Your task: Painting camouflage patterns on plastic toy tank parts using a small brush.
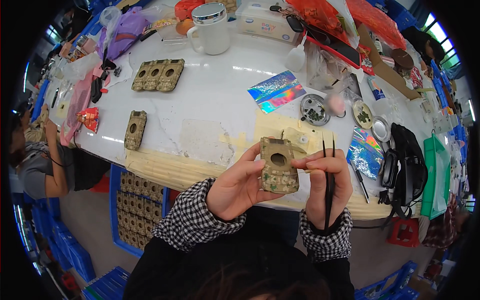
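My left hand (pixel 232 190) is closed around a toy tank hull (pixel 279 180), camouflaged in tan and green with a round hole in its top. It is raised above the near edge of the table. In my right hand (pixel 318 200) are black tweezers (pixel 329 195), tips pointing away from me and apart. A thin pale stick (pixel 303 171) is pinched between that hand's fingers, its end against the hull's right side. Beyond the hull, a small pale object (pixel 298 139) rests on yellowish tape.
At the left of the table are a single hull (pixel 135 131) and a joined row of hulls (pixel 158 75). A blue crate (pixel 116 220) below holds several more. Round tins (pixel 315 111), shiny foil sheets (pixel 276 91), a pen (pixel 361 184), a black bag (pixel 407 160) and a white mug (pixel 212 37) lie around.
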Tool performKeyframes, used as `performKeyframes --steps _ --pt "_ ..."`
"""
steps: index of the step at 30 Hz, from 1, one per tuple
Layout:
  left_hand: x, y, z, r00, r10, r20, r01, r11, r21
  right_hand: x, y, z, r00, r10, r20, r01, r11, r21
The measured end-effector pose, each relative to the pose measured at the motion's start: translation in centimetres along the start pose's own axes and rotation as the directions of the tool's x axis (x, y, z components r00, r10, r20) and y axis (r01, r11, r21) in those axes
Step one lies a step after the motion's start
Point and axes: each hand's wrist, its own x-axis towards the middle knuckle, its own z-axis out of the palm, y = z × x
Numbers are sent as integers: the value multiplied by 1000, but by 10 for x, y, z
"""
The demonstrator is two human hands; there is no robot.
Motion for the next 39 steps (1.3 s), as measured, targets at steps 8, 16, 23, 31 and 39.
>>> performKeyframes --steps 8,16,23,31,39 --pt "1 -1 0 1000 6 3 -6 1000 -27 -3 5 1 999 29 -23 -28 998 53" --pt "-1 -1 -2 1000 14 -4 -14 999 -31 -2 1 1 999 40 23 -39 998 -49" --pt "0 -2 -3 1000 28 5 -28 999 -33 -2 3 3 988 133 -72 -118 977 175" --pt "-4 4 -12 994 102 -49 -103 994 -38 19 33 -20 962 -206 -181 58 797 -601" --pt "-7 9 -22 984 176 -24 -177 978 -112 16 51 -17 992 -125 -20 77 720 -690"
